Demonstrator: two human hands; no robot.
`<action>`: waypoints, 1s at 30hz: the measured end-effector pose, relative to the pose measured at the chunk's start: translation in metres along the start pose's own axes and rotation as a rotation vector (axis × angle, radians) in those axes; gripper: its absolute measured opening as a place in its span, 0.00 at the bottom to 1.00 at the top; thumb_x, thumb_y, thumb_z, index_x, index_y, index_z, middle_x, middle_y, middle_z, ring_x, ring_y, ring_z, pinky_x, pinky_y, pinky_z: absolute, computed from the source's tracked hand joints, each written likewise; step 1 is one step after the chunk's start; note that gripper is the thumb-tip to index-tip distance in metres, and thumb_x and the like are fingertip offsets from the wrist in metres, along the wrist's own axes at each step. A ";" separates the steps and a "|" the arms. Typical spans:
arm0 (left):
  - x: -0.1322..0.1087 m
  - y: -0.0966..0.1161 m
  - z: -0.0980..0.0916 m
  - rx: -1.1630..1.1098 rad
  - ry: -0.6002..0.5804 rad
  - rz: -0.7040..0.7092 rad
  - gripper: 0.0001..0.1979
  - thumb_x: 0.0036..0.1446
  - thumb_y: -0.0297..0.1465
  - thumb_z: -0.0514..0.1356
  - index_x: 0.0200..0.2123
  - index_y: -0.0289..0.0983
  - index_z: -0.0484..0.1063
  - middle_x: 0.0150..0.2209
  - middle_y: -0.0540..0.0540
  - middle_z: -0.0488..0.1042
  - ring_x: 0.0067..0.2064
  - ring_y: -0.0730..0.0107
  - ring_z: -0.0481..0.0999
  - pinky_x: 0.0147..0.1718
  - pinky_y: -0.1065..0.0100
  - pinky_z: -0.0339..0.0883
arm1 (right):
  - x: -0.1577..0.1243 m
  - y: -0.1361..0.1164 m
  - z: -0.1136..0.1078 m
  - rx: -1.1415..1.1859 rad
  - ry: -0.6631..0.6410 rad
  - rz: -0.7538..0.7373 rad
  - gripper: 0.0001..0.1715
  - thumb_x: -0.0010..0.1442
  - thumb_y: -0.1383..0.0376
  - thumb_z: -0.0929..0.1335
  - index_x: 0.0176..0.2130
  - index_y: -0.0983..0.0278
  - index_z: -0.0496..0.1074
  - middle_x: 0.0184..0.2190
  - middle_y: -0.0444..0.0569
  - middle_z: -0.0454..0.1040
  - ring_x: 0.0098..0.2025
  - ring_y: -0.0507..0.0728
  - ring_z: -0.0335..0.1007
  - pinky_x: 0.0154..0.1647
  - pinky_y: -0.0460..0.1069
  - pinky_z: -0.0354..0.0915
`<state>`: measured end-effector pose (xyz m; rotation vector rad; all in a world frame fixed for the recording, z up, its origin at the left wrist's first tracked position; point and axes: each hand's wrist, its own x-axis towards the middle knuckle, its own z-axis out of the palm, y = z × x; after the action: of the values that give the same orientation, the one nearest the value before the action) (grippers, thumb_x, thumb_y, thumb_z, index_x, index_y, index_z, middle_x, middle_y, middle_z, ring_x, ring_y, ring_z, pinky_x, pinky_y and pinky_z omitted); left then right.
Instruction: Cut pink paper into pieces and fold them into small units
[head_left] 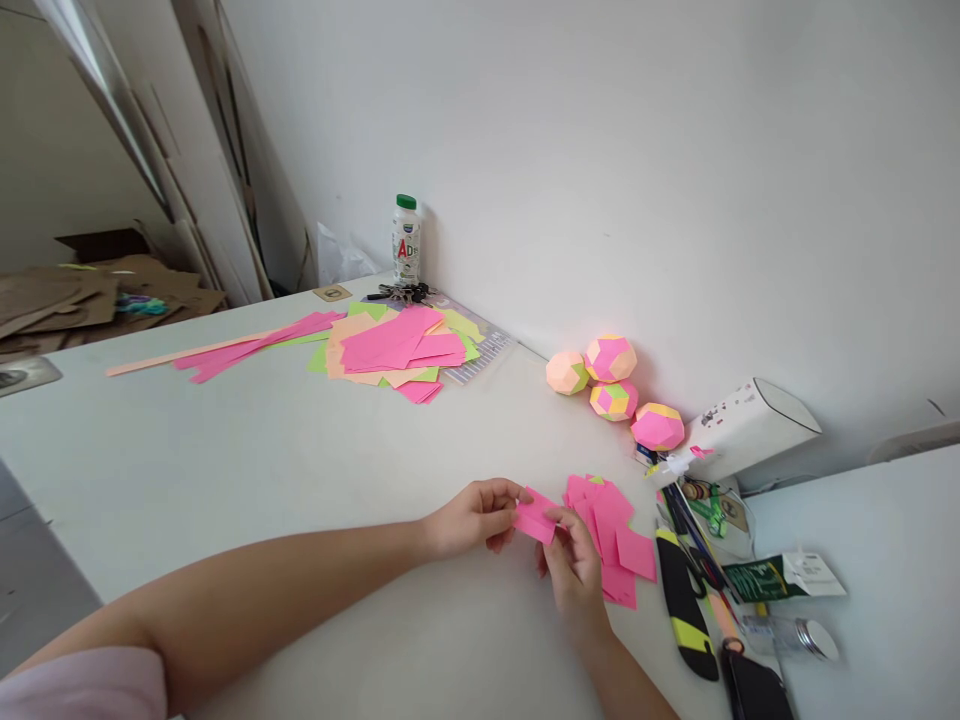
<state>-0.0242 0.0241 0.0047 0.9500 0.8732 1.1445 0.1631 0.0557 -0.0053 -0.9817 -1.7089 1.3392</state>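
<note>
Pink paper slip (535, 522), one, apparently creased: held between both hands, just left of the loose pile of pink slips (609, 512).

Left hand (469, 515): fingertips pinched narrow on the slip's left end. Right hand (576, 565): thumb and fingers pinched narrow on its right end.

State of work, as judged: four faceted paper balls (613, 402), seemingly complete, on the counter (300, 440) beyond the pile; slip in hand, part-folded at most; pile, mostly flat; mixed pink, green and peach sheets (394, 340), left of and beyond the pile, seemingly unworked.

Containers: white bottle (406, 240), upright, green cap on, far left beyond the pile, contents hidden. White cylinder (757, 428), dark-rimmed end, right of and beyond the pile, interior not discernible. Clear jar (780, 637), silver-toned lid, right of and nearer than the pile, contents uncertain. Green-and-white packet (780, 578), right of the pile, contents hidden.
</note>
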 end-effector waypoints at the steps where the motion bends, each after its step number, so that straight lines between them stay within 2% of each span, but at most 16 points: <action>1: 0.000 -0.001 0.000 0.011 -0.010 -0.001 0.18 0.52 0.40 0.63 0.42 0.35 0.69 0.22 0.54 0.64 0.24 0.75 0.67 0.24 0.70 0.63 | 0.001 0.000 0.000 0.000 -0.011 -0.027 0.11 0.62 0.60 0.64 0.44 0.61 0.67 0.34 0.47 0.68 0.25 0.51 0.62 0.23 0.46 0.61; 5: -0.001 -0.002 -0.001 0.084 -0.068 -0.009 0.18 0.55 0.42 0.60 0.42 0.35 0.70 0.22 0.53 0.67 0.24 0.75 0.66 0.25 0.70 0.62 | 0.003 0.000 0.000 -0.037 -0.021 -0.092 0.11 0.63 0.57 0.64 0.42 0.61 0.68 0.37 0.49 0.67 0.25 0.51 0.61 0.23 0.46 0.61; 9: -0.004 -0.001 -0.001 0.194 -0.105 -0.003 0.16 0.59 0.43 0.57 0.37 0.34 0.71 0.18 0.55 0.62 0.21 0.78 0.59 0.22 0.73 0.54 | 0.004 -0.002 0.000 -0.125 0.028 -0.096 0.12 0.62 0.56 0.64 0.33 0.63 0.69 0.45 0.52 0.66 0.27 0.50 0.62 0.24 0.46 0.62; 10: -0.004 0.000 -0.002 0.215 -0.112 0.000 0.17 0.59 0.43 0.56 0.36 0.34 0.71 0.18 0.56 0.61 0.21 0.79 0.57 0.21 0.73 0.52 | 0.003 -0.003 0.000 -0.133 0.027 -0.095 0.13 0.62 0.56 0.65 0.32 0.63 0.69 0.44 0.52 0.66 0.27 0.50 0.62 0.24 0.46 0.61; 12: -0.004 -0.001 -0.002 0.244 -0.117 0.002 0.17 0.60 0.44 0.55 0.34 0.34 0.71 0.17 0.56 0.60 0.20 0.79 0.55 0.21 0.73 0.51 | 0.002 -0.006 0.000 -0.122 -0.007 -0.080 0.14 0.62 0.56 0.65 0.30 0.63 0.68 0.36 0.49 0.68 0.26 0.51 0.61 0.24 0.46 0.60; 14: -0.004 -0.002 -0.002 0.260 -0.109 0.002 0.18 0.60 0.44 0.54 0.32 0.34 0.70 0.18 0.55 0.61 0.21 0.78 0.56 0.21 0.73 0.51 | 0.001 -0.008 0.001 -0.090 -0.049 -0.031 0.15 0.62 0.56 0.64 0.29 0.62 0.66 0.25 0.44 0.65 0.24 0.51 0.58 0.23 0.45 0.58; 16: -0.003 -0.003 -0.001 0.239 -0.092 0.003 0.17 0.60 0.43 0.55 0.31 0.34 0.68 0.19 0.55 0.62 0.22 0.78 0.58 0.22 0.72 0.53 | 0.000 -0.009 0.001 -0.066 -0.059 0.028 0.17 0.61 0.54 0.65 0.28 0.62 0.65 0.20 0.40 0.60 0.22 0.50 0.56 0.22 0.44 0.57; 22: -0.001 -0.005 0.002 0.118 -0.048 0.006 0.16 0.54 0.42 0.61 0.31 0.36 0.63 0.24 0.54 0.65 0.23 0.78 0.63 0.24 0.72 0.58 | 0.000 -0.008 0.001 -0.059 -0.045 0.078 0.16 0.59 0.53 0.66 0.31 0.63 0.67 0.23 0.43 0.65 0.23 0.51 0.60 0.23 0.45 0.58; 30: -0.001 -0.006 -0.001 0.131 -0.087 -0.014 0.15 0.52 0.40 0.63 0.32 0.36 0.64 0.28 0.51 0.69 0.27 0.76 0.68 0.27 0.70 0.63 | -0.001 -0.009 0.001 -0.070 -0.028 0.060 0.15 0.59 0.53 0.66 0.32 0.63 0.67 0.25 0.44 0.67 0.24 0.51 0.62 0.24 0.45 0.59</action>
<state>-0.0232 0.0224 -0.0011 1.0914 0.8910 1.0360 0.1616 0.0529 0.0034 -1.0653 -1.7704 1.3450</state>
